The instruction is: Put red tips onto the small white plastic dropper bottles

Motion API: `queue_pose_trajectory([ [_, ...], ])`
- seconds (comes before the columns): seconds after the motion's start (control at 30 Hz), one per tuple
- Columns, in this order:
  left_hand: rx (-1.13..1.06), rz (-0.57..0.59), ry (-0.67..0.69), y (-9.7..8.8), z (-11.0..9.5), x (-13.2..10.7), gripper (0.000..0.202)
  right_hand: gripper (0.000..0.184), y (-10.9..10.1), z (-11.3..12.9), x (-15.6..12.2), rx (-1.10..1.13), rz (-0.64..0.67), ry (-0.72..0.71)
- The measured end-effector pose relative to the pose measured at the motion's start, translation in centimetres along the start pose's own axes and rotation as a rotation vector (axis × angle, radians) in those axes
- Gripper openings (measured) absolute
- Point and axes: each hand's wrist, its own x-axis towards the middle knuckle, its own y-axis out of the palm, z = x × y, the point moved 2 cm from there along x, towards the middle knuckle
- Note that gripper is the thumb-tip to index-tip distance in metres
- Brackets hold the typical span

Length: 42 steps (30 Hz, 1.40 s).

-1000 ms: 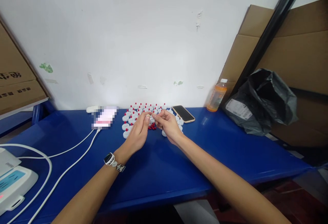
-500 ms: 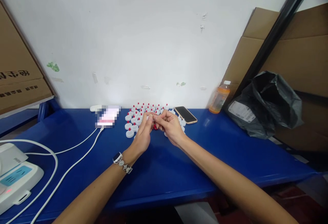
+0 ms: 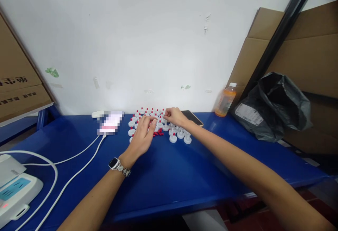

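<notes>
Several white nozzle caps (image 3: 173,138) stand in rows on the blue table, many topped with small red tips, others with bare white spouts. My left hand (image 3: 142,136) hovers over the front left of the group, fingers stretched and thumb apart, with nothing clearly held. Beside its thumb lies a small pile of loose red tips (image 3: 159,132). My right hand (image 3: 175,116) reaches to the back of the group, thumb and fingers pinched at the top of a white nozzle cap (image 3: 164,120). Those fingers partly hide it, and whether it bears a red tip cannot be made out.
A phone (image 3: 192,117) lies behind my right wrist. An orange drink bottle (image 3: 226,100) and a black plastic bag (image 3: 274,111) stand right. On the left are a blurred charging device (image 3: 109,122), white cables (image 3: 79,171) and a power strip (image 3: 19,192). Blue table (image 3: 163,178).
My hands were together in front of the caps and have parted. The right hand moved back to the rear caps; the left shifted slightly left and its fingers opened out, uncovering the red tips.
</notes>
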Motion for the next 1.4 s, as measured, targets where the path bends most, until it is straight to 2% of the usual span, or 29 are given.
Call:
queue_pose_trajectory([
  [0.1,0.009,0.003,-0.007,0.0,0.0,0.0,0.034,0.011,0.2,0.3,0.1,-0.109,0.052,-0.018],
  [0.23,0.005,0.011,0.0,0.0,0.0,0.1,0.033,0.016,-0.8,0.7,-0.5,-0.14,-0.009,-0.013],
  [0.33,0.01,0.008,0.024,-0.1,-0.1,0.2,0.033,0.023,-1.1,0.9,-1.3,-0.15,0.005,-0.039],
  [0.43,0.027,0.008,0.027,-0.2,0.1,0.2,0.032,0.014,-0.8,1.2,-1.8,-0.126,0.08,-0.075],
  [0.5,0.041,0.018,0.023,-0.2,0.3,0.2,0.031,0.01,-0.7,1.4,-2.1,-0.053,0.093,-0.078],
  [0.67,0.096,0.03,0.054,0.4,0.8,0.1,0.03,0.016,-1.5,3.0,-3.4,0.275,-0.054,-0.028],
  [0.8,0.159,0.089,0.103,1.2,1.4,-0.2,0.04,0.022,-1.6,4.4,-5.0,0.493,-0.022,-0.006],
  [0.87,0.207,0.134,0.105,1.5,1.7,-0.3,0.037,0.019,-1.8,4.6,-5.7,0.414,-0.036,0.004],
  [0.97,0.265,0.169,0.101,1.4,1.9,-0.3,0.03,0.014,-1.8,4.4,-6.6,0.139,-0.035,-0.032],
  [1.07,0.292,0.152,0.089,1.0,1.7,-0.1,0.024,0.016,-1.4,4.1,-7.2,-0.081,0.052,-0.137],
  [1.17,0.291,0.116,0.074,0.4,1.7,0.1,0.024,0.011,-0.8,4.0,-7.4,-0.179,0.116,-0.198],
  [1.27,0.269,0.125,0.098,-0.3,1.6,0.0,0.025,0.006,-0.8,4.2,-7.4,-0.053,0.117,-0.172],
  [1.4,0.217,0.207,0.169,-0.9,1.0,0.0,0.038,0.014,-1.4,5.1,-7.7,0.327,-0.043,-0.109],
])
